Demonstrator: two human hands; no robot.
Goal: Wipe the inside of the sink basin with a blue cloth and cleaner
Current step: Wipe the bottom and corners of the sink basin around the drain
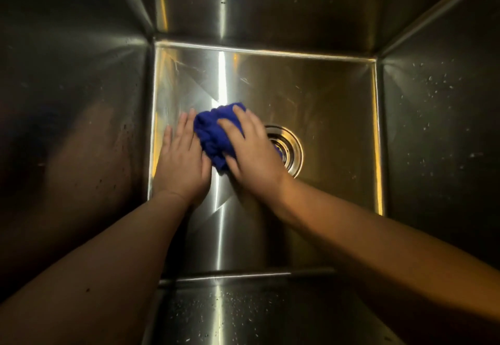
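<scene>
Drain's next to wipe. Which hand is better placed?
Right, probably. The right hand already presses the blue cloth on the basin floor, partly overlapping the drain. The left hand lies flat beside the cloth, on the side away from the drain.

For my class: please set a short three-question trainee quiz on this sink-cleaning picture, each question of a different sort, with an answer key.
1. True or false: the blue cloth lies on the sink floor.
2. Which hand presses on top of the cloth? A) left hand B) right hand C) neither
3. Fill in: the round drain shows partly from behind the ____ hand.

Key
1. True; it is bunched up between the two hands.
2. B; the left hand lies flat beside the cloth, touching its edge.
3. Right.
</scene>
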